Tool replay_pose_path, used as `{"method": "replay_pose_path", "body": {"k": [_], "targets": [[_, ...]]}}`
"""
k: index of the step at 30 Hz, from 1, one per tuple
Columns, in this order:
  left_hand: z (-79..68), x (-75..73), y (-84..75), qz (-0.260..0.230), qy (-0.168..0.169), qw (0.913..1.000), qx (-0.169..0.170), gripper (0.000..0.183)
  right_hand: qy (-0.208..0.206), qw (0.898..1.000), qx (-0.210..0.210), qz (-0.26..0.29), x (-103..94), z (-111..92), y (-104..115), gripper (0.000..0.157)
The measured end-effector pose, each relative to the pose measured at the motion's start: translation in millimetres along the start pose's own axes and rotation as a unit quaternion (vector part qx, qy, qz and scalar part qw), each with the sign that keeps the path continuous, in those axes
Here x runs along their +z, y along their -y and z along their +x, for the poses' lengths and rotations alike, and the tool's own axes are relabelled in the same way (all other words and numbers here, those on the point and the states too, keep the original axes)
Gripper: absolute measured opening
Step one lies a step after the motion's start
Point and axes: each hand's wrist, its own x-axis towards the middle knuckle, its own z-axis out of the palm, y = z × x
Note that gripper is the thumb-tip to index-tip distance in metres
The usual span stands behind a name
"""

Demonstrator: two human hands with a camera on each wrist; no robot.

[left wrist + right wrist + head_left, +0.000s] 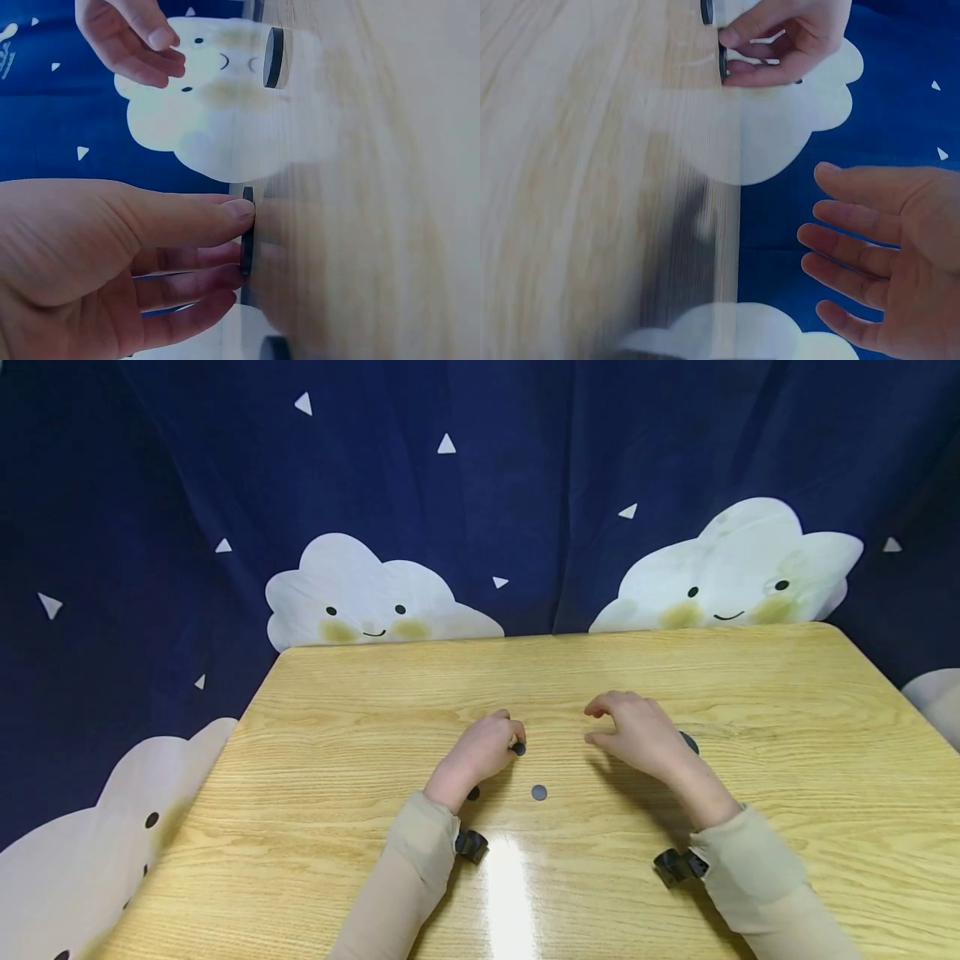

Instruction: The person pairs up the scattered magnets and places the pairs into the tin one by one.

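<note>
My left hand (480,747) pinches a small black disc (518,749) near the middle of the wooden table. In the left wrist view the thumb lies on one side of that disc (247,236), which looks thin and is seen almost edge-on at the tabletop. A grey-looking disc (539,792) lies flat, closer to me. Beside my left wrist sits another black disc (473,793), partly covered by it. My right hand (637,731) hovers above the table with relaxed, parted fingers and holds nothing. Past its wrist a dark round thing (689,742) shows, mostly hidden.
The light wooden table (360,693) reaches back to a dark blue curtain (510,485) printed with clouds and white triangles. Black wrist cameras (471,845) are strapped at both sleeves. A bright glare streak crosses the tabletop near the front.
</note>
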Motion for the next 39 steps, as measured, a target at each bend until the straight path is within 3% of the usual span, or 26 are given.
{"method": "replay_pose_path", "body": {"k": [22,39], "targets": [[-0.2,1.2,-1.7,-0.006,-0.005,0.9999,0.01,0.011,0.017,1.0,-0.011,-0.002,-18.1,-28.2,-41.0,0.058],[-0.8,-0.2,-3.4,0.001,0.001,1.0,0.001,0.009,0.066,0.997,0.033,0.028,-27.2,-44.0,-61.0,0.072]]}}
